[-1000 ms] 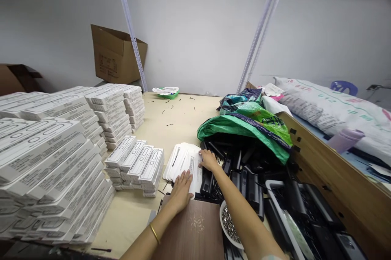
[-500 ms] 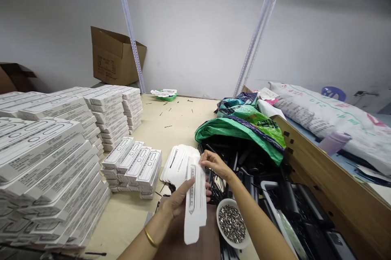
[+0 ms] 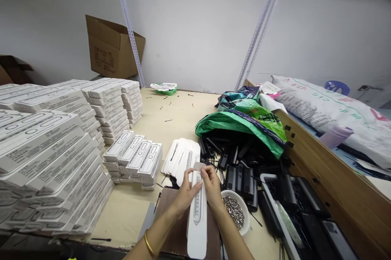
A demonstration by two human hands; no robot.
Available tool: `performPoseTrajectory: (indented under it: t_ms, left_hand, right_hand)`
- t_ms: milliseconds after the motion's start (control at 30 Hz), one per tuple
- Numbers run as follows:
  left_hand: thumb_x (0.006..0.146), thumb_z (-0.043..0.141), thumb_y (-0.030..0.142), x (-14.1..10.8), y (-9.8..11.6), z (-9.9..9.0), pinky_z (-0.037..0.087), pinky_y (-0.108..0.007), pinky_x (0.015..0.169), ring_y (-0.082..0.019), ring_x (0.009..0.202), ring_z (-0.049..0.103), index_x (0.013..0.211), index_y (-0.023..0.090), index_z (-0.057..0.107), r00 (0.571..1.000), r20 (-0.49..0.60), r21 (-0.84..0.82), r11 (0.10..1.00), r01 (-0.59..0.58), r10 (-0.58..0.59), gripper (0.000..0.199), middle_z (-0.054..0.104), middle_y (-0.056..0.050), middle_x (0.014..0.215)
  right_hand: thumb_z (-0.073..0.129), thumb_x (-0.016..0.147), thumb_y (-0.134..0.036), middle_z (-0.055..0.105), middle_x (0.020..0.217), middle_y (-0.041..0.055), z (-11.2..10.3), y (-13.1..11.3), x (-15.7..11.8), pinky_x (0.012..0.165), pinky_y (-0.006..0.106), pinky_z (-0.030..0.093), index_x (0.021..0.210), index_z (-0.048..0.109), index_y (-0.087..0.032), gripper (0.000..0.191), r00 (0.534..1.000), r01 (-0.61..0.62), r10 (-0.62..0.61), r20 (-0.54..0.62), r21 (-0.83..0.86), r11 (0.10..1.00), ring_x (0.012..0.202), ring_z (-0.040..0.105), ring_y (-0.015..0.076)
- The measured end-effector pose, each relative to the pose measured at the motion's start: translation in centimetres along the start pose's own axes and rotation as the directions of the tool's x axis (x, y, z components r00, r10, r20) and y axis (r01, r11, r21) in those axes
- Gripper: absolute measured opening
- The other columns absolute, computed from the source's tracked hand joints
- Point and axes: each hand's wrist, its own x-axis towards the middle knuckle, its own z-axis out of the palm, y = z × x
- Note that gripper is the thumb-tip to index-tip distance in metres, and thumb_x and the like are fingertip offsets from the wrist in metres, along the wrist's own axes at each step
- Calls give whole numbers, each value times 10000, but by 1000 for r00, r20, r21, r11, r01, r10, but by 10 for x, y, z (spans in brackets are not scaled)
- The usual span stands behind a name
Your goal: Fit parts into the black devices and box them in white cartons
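At six o'clock the left hand (image 3: 185, 195) and right hand (image 3: 212, 188) grasp a slim white carton (image 3: 197, 231), dark outline printed lengthwise, lower flap extended, upper part half-hidden. Stacked boxes (image 3: 55, 162) between eight and nine, a sack (image 3: 330, 111) at three and a cardboard box (image 3: 105, 50) at ten bear unreadable lettering.

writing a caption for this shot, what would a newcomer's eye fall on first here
Probably the tall stacks of narrow white boxes filling the left side of the table. Next, the crumpled green bag right of the middle, with black cases heaped in front of its mouth. Low in the centre, the left hand and right hand hold a printed white carton.
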Motion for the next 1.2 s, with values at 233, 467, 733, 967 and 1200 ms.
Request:
performPoseTrajectory:
  t_ms: [233,467,733,967,1200]
  left_hand:
    - [808,576,505,-6,-11,-1,370,-383,1015,-251,1175,533,1466,204,16,1000,-18,160,987,-4,7,915,567,-140,1251]
    - [804,602,470,-5,-17,-4,315,-415,1062,-268,1282,424,1486,192,-12,998,-19,245,968,-61,68,960,451,-153,1396]
    - [802,592,428,-10,1,-7,357,-430,1046,-290,1290,413,1444,261,266,975,93,178,961,-214,200,739,437,-104,1417]
    - [716,667,386,-3,19,-22,401,-422,987,-296,1135,544,1136,156,523,922,-184,453,862,-229,341,499,610,-142,1162]
    - [643,697,421,-2,7,-31,400,-411,946,-327,1112,557,1201,180,489,950,-283,540,840,48,128,643,630,-136,1155]
  right_hand:
    - [677,738,-492,558,690,-28,-3,-10,-3,583,230,407,700,542,-202,323,981,-196,192,41,234,952,605,508,121]
    - [681,717,-525,600,680,1,-8,-2,-12,563,255,431,759,624,-182,351,957,-288,281,64,230,929,589,532,142]
    - [327,901,-574,618,778,29,-23,21,-6,573,310,500,955,538,-243,396,995,-53,42,-89,-119,992,631,596,185]
    - [464,851,-219,663,900,58,-42,26,26,839,384,456,901,626,-232,170,966,124,23,258,-539,833,925,587,233]
    - [578,571,23,639,1137,44,-57,25,43,1082,419,241,903,665,-248,437,890,327,22,455,-671,665,1181,473,248]
